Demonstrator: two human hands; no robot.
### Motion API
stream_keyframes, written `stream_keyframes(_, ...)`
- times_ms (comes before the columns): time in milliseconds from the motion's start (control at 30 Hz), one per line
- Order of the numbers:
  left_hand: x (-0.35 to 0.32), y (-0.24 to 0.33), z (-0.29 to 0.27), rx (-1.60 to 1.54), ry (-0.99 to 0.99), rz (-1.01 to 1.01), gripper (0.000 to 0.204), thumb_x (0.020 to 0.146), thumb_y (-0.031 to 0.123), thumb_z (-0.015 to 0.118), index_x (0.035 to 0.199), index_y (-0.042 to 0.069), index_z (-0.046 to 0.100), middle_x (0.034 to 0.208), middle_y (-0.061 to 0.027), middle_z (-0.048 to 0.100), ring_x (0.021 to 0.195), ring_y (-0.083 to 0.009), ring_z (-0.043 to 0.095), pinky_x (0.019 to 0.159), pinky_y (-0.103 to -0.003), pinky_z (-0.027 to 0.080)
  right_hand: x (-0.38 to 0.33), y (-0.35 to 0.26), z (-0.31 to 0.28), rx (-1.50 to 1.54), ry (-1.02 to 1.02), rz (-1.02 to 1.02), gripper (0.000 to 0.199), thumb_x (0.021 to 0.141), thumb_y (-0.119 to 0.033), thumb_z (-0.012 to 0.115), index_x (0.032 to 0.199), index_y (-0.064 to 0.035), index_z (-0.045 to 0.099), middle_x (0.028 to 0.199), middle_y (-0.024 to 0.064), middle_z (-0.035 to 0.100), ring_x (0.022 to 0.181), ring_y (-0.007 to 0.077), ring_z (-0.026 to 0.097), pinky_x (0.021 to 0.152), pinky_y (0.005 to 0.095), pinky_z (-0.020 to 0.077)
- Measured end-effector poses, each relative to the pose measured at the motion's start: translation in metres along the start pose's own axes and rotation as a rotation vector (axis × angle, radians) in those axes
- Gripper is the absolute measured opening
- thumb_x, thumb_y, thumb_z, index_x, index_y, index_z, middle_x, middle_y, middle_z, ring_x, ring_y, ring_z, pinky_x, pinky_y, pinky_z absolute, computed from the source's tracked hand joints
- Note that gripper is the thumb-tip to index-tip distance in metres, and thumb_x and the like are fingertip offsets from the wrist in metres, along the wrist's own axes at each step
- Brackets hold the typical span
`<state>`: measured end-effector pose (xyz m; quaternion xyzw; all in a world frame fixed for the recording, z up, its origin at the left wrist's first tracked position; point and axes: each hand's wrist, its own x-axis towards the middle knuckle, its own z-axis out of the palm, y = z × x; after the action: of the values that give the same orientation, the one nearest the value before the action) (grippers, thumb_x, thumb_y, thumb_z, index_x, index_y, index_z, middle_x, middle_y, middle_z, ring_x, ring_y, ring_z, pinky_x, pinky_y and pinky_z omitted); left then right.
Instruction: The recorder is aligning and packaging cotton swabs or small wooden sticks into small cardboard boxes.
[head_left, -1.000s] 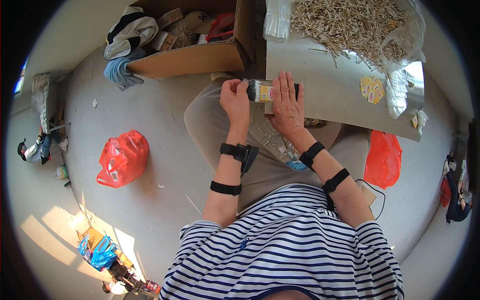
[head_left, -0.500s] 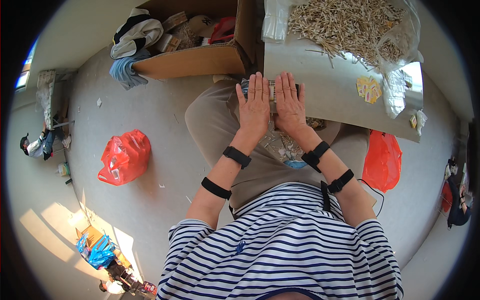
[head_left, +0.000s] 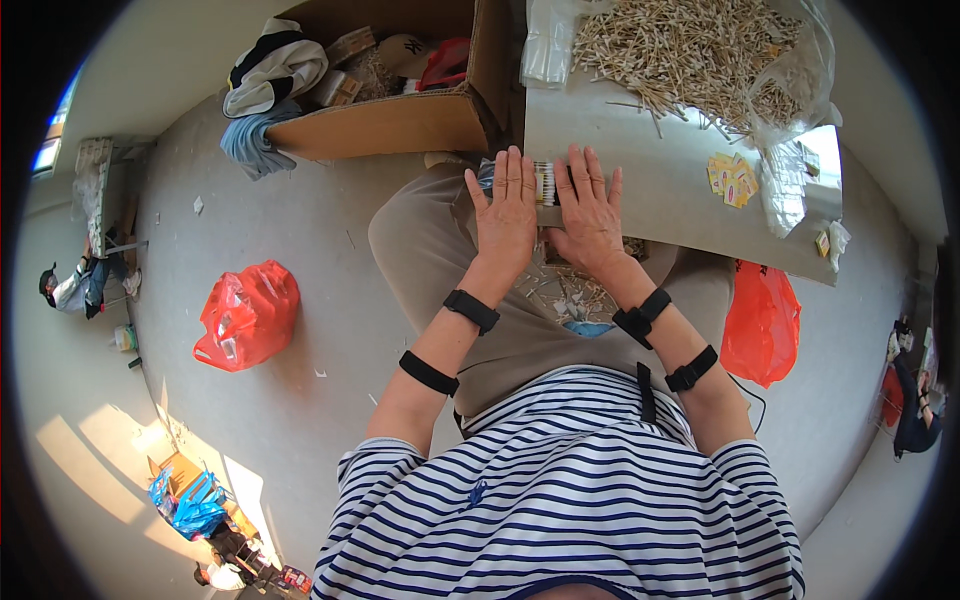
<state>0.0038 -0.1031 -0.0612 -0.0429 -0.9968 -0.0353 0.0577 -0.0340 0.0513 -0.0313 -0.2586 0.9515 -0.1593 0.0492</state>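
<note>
My left hand [head_left: 507, 215] lies flat, fingers stretched out, at the near left corner of the table. Beside it my right hand [head_left: 590, 217] is also flat, its fingers slightly spread and its thumb pointing inward. In the narrow gap between them shows a row of cotton swabs [head_left: 545, 184] lined up side by side; both palms hide the rest of it and whatever holds it. A large heap of loose cotton swabs [head_left: 690, 60] with wooden sticks covers the far part of the table. Small yellow-and-white paper cards [head_left: 733, 180] lie to the right of my hands.
A metal-topped table [head_left: 640, 200] is ahead. Clear plastic bags [head_left: 785, 190] lie on its right side. An open cardboard box [head_left: 390, 125] with clothing and packs stands at far left. Red plastic bags [head_left: 250, 315] rest on the floor at both sides. Other people [head_left: 72, 285] sit farther off.
My right hand has shifted slightly right, away from my left, and its fingers have spread. More of the swab row shows between the hands.
</note>
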Motion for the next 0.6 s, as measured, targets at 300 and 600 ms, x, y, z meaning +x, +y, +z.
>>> stream_keyframes(300,0.003,0.003,-0.001,0.039,-0.015,-0.013,0.066,0.095,0.015,0.054,0.157,0.0,0.038,0.167,-0.0201,0.029,0.158,-0.0333,0.024,0.121,-0.073,0.007,0.0,0.006,0.012,-0.088,0.017,-0.065,0.107,0.067,-0.032,0.09,0.157,-0.0032,0.038,0.168,0.0129,0.029,0.159,0.0336,0.019,0.123,0.0686,0.0156)
stream_keyframes(600,0.005,0.003,-0.005,0.066,0.01,0.022,0.083,0.086,0.013,0.067,0.16,0.0,0.032,0.168,-0.0212,0.027,0.158,-0.0351,0.023,0.119,-0.074,0.008,-0.003,0.006,0.022,-0.071,0.038,-0.057,0.112,0.067,-0.033,0.09,0.159,-0.0028,0.033,0.17,0.0125,0.025,0.159,0.0325,0.019,0.123,0.0685,0.0165)
